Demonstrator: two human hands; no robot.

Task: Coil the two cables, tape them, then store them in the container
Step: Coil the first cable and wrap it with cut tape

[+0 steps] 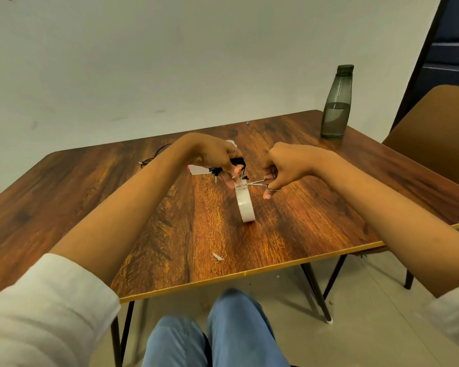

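Black cable coil (pixel 238 162), slim steel scissors (pixel 252 183), round white tape (pixel 245 205)

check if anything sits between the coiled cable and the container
Nothing visible lies between: the white container sits behind the left hand gripping the coiled cable. The tape roll is nearer, off that path.

The left hand (pixel 217 157) is gripping a coiled black cable (pixel 239 162) above the desk (pixel 90 194). The right hand (pixel 289 165) is holding small scissors (pixel 252 183), with the blades pointing at the coil. A white tape roll (pixel 245 205) is standing on edge just below them. A white container (pixel 198 169) is lying behind the left hand, and a second black cable (pixel 154 156) is lying loose to its left. A bottle (pixel 335 107) is standing at the far right corner.
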